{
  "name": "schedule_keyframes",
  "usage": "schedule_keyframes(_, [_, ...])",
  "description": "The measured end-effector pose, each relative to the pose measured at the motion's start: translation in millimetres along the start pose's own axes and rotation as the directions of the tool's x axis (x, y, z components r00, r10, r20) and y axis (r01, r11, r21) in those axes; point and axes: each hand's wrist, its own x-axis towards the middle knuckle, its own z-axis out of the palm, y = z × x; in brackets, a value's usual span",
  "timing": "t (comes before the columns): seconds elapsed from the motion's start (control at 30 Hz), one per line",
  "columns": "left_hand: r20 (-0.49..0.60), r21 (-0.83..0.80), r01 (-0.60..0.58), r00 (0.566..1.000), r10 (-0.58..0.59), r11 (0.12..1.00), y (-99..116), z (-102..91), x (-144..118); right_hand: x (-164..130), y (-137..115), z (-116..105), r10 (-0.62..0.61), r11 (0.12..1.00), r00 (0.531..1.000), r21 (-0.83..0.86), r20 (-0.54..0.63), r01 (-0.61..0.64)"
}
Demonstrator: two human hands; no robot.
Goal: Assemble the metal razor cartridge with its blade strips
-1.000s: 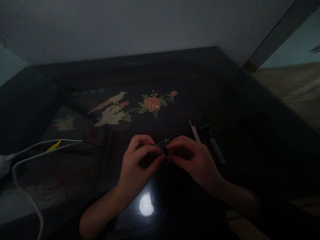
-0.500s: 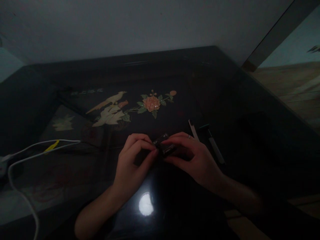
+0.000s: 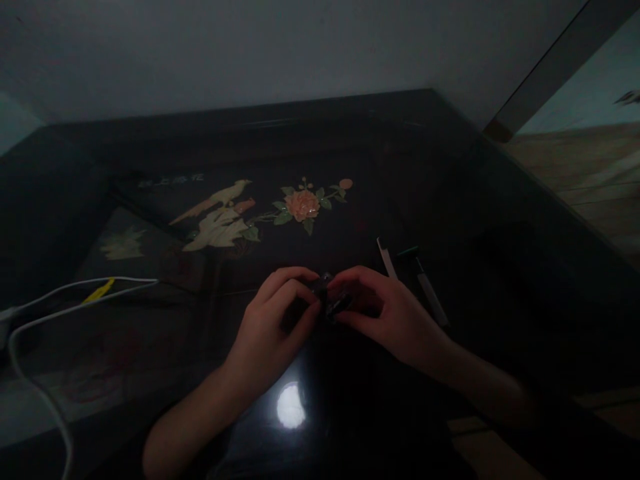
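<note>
A small black, shiny, box-like object (image 3: pixel 340 304) is held between my two hands, low over the dark tabletop; its exact kind is too dark to make out. My left hand (image 3: pixel 275 320) pinches its left side with thumb and fingertips. From the right, my right hand (image 3: pixel 395 317) grips it, the thumb below and the fingers along the top. Both hands partly cover it. Just beyond my right hand lie a light, narrow flat strip (image 3: pixel 386 257) and a T-shaped tool with a green head, like a razor (image 3: pixel 430 297).
The dark glossy table (image 3: pixel 400 153) carries a flower-and-bird picture (image 3: pixel 303 205). A white cable (image 3: pixel 37 383) with a yellow tag (image 3: pixel 99 291) runs along the left. Behind stands a pale wall (image 3: pixel 250 53); wooden floor (image 3: pixel 575 173) shows at right.
The black object has turned between my fingers and shows a different side. My left hand has shifted slightly right, closer to my right hand. The view has moved a little.
</note>
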Motion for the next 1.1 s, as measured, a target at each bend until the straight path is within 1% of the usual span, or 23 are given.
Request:
schedule_keyframes(0.17, [0.079,0.021,-0.023,0.997,0.022,1.0,-4.0,1.7,-1.2,0.3,0.5,0.4,0.021,0.999,0.999,-0.032,0.027,-0.02])
schedule_keyframes(0.23, [0.095,0.017,-0.032,0.995,0.031,0.999,-4.7,1.9,-2.2,0.7,0.5,0.5,0.027,0.999,0.999,-0.024,0.031,-0.026])
schedule_keyframes(0.4, [0.096,0.028,-0.031,0.995,0.028,0.999,-5.1,1.3,-1.4,0.3,1.3,-0.2,0.057,0.998,0.998,-0.01,0.02,-0.057])
schedule_keyframes(0.6, [0.111,0.022,-0.039,0.993,0.037,0.999,-7.4,3.4,-1.1,-1.3,2.2,-0.4,0.071,0.997,0.996,-0.013,0.061,-0.07])
schedule_keyframes(0.77, [0.121,-0.002,0.017,0.992,-0.016,1.0,-7.9,4.3,-2.9,-0.8,1.3,0.9,0.095,0.995,0.994,0.038,0.047,-0.097])
schedule_keyframes(0.93, [0.115,-0.113,0.105,0.989,-0.092,0.988,-5.5,4.7,-0.7,-1.4,3.4,3.6,0.082,0.994,0.996,0.073,0.031,-0.084])
schedule_keyframes(1.1, [0.116,-0.133,0.108,0.989,-0.093,0.985,-3.3,4.1,0.7,-1.7,6.1,5.6,0.04,0.998,0.999,0.056,0.012,-0.04])
